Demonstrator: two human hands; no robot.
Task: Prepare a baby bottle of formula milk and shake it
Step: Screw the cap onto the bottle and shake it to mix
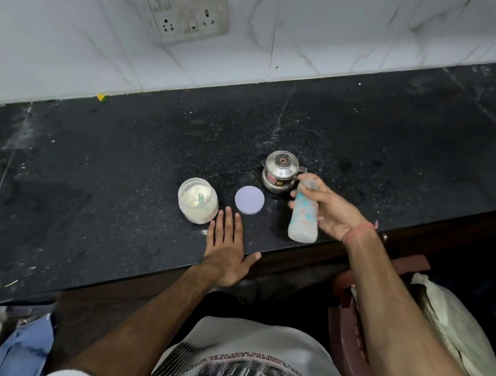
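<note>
Our black stone counter (pixel 128 160), speckled with white powder.

On it we see an open formula jar (pixel 198 200), its lilac lid (pixel 249 200), a small steel pot (pixel 281 172), and our flat left hand (pixel 227 252).

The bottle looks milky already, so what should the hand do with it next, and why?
Probably shake it. The right hand grips the baby bottle, which looks capped and holds whitish liquid. The powder jar stands open, scoop inside, its lid beside it, so the filling seems finished.

Open jar (pixel 198 204), lid (pixel 249 200) and steel pot (pixel 280 175) crowd the counter's (pixel 99 181) front middle; its sides lie bare.
</note>
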